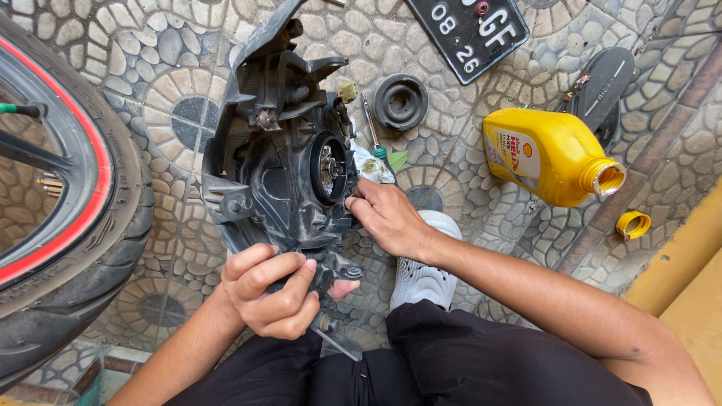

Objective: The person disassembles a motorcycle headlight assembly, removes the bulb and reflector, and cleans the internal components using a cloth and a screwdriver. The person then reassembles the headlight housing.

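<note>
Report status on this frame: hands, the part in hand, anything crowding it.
Left hand gripping lower edge of black headlight housing. Right hand fingertips at its round rear socket. Screwdriver and rubber cap lie just beyond; tyre close beside.

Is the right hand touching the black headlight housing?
Touching: the head view shows the right hand's fingers pressed against the headlight housing beside its round opening.

Two hands were at work: the left hand and right hand, both on one black headlight housing. Beyond the fingers lay one screwdriver, one round rubber cover, one yellow oil jug, one yellow cap, one number plate and one tyre.
</note>
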